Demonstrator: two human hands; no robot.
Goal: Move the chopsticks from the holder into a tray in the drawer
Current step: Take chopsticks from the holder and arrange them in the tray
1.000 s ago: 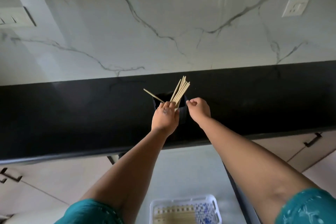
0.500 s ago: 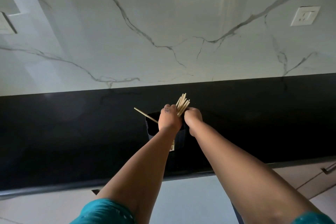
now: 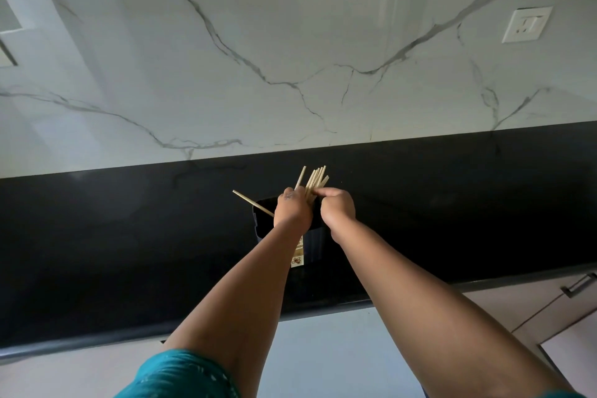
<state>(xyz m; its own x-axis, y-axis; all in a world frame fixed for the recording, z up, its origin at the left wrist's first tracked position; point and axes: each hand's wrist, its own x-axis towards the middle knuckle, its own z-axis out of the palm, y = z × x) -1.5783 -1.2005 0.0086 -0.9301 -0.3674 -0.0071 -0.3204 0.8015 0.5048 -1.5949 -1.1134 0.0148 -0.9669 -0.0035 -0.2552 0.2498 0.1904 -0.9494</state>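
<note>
No readable text, brand or number appears anywhere — the only candidate, a small patterned label (image 3: 298, 256) on the front of the black holder (image 3: 312, 244), shows brown markings too blurred to make out.

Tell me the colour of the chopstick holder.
Black; the holder nearly blends into the black counter. Head view, the only one.

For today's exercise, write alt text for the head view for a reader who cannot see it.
Both hands gather a bunch of wooden chopsticks standing in a black holder on a black counter: the left hand and right hand close around them. One chopstick sticks out leftward. Behind is a white marble wall.
</note>
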